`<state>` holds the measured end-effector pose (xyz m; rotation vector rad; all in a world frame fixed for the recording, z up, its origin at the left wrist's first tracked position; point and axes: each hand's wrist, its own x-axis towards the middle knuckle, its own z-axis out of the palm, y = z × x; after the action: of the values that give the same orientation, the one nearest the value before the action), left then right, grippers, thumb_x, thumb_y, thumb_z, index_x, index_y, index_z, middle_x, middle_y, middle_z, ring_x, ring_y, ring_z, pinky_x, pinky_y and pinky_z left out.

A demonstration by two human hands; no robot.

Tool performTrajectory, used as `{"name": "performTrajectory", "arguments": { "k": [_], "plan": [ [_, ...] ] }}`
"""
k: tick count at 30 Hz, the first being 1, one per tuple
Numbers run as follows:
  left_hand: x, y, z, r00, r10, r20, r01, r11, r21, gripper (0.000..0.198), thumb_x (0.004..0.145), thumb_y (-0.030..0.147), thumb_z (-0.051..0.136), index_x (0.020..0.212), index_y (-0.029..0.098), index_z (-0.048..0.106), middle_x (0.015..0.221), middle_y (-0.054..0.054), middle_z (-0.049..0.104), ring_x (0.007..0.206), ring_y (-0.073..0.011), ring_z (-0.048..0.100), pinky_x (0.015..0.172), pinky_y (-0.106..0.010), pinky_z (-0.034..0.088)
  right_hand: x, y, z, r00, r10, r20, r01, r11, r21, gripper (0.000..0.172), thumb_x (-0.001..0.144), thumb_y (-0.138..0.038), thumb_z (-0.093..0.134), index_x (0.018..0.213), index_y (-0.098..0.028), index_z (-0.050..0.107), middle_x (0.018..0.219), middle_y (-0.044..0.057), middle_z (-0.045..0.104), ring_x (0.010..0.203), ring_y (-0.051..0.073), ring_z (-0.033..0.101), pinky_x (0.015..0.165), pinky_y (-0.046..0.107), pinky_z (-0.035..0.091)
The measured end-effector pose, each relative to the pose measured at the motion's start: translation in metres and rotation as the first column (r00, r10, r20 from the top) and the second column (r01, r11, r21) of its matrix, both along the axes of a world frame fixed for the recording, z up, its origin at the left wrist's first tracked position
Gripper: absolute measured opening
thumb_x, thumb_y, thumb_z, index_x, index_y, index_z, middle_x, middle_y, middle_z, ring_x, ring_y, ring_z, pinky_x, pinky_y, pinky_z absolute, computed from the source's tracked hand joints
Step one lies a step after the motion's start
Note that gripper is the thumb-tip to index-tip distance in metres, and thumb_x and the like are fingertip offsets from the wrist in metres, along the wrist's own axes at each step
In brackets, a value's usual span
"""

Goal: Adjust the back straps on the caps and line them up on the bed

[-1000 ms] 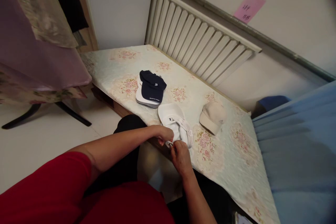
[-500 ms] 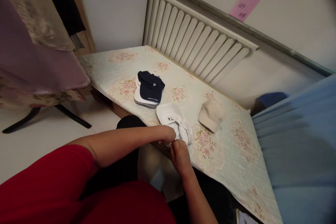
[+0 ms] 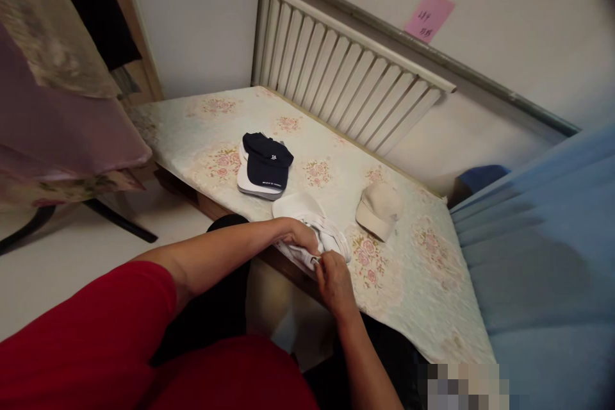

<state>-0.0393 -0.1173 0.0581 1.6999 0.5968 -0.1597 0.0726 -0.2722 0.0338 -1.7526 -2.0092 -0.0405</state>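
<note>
A white cap [image 3: 300, 210] lies near the front edge of a bed with a floral quilt [image 3: 423, 269]. My left hand [image 3: 296, 235] is closed over the cap's near side. Just to its right, my right hand [image 3: 332, 274] pinches the cap's back strap, where a small buckle shows between both hands. Farther back on the quilt a dark navy cap [image 3: 267, 160] is stacked on a white cap [image 3: 246, 180]. A beige cap [image 3: 378, 209] rests alone to the right.
A white radiator [image 3: 346, 70] runs along the wall behind the bed, with a pink note [image 3: 428, 16] above it. Blue fabric [image 3: 542, 256] covers the right side. Draped pink cloth [image 3: 57, 134] hangs at left over a pale floor [image 3: 72, 250].
Both hands have shifted slightly up onto the white cap, and the left hand now covers more of it. The camera view drifted to the right.
</note>
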Motion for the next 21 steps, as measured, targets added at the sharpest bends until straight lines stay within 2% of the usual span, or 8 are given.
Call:
{"name": "performTrajectory", "arguments": {
  "k": [3,6,13,17,21],
  "plan": [
    [0.0,0.001,-0.004,1.0,-0.018,-0.005,0.017,0.993,-0.121,0.006,0.06,0.019,0.062,0.061,0.013,0.061,0.059,0.0,0.059,0.06,-0.0149,0.054,0.063,-0.027,0.045,-0.001,0.001,0.003,1.0,0.0,-0.03,0.001,1.0,0.026,0.01,0.087,-0.013,0.041,0.083,-0.022,0.045,0.081,0.003,0.052,0.083,0.019,0.048,0.091,0.041,0.039],
    [0.003,-0.001,-0.01,1.0,0.017,0.022,-0.013,0.985,-0.174,0.007,0.058,0.02,0.061,0.061,0.014,0.059,0.057,0.001,0.058,0.06,-0.0138,0.052,0.063,-0.025,0.043,0.0,0.002,0.003,0.999,-0.017,-0.047,0.019,0.999,0.035,0.011,0.086,-0.013,0.041,0.083,-0.022,0.044,0.08,0.002,0.051,0.081,0.018,0.048,0.097,0.043,0.036],
    [0.008,-0.004,-0.028,0.99,0.116,0.078,-0.101,0.98,-0.172,0.007,0.056,0.019,0.061,0.06,0.016,0.057,0.054,0.004,0.053,0.058,-0.0115,0.046,0.059,-0.022,0.037,0.0,0.003,-0.002,0.994,-0.11,-0.011,0.11,0.993,0.036,0.01,0.082,-0.013,0.045,0.077,-0.022,0.045,0.08,0.003,0.05,0.083,0.02,0.046,0.091,0.044,0.038],
    [0.008,-0.004,-0.031,0.986,0.141,0.09,-0.126,0.98,-0.152,0.006,0.057,0.019,0.06,0.06,0.016,0.056,0.055,0.005,0.052,0.057,-0.0109,0.044,0.057,-0.022,0.035,-0.003,0.004,-0.002,0.987,-0.158,-0.008,0.158,0.985,0.072,0.01,0.082,-0.014,0.047,0.075,-0.021,0.046,0.087,0.006,0.053,0.087,0.021,0.047,0.084,0.04,0.04],
    [0.007,-0.004,-0.03,0.98,0.162,0.112,-0.149,0.982,-0.118,0.008,0.056,0.021,0.06,0.062,0.017,0.055,0.055,0.005,0.05,0.058,-0.0108,0.042,0.055,-0.021,0.034,-0.006,0.002,0.001,0.98,-0.199,-0.015,0.199,0.967,0.156,0.01,0.085,-0.02,0.05,0.075,-0.021,0.049,0.095,0.007,0.055,0.094,0.022,0.047,0.086,0.039,0.038]
  ]
}}
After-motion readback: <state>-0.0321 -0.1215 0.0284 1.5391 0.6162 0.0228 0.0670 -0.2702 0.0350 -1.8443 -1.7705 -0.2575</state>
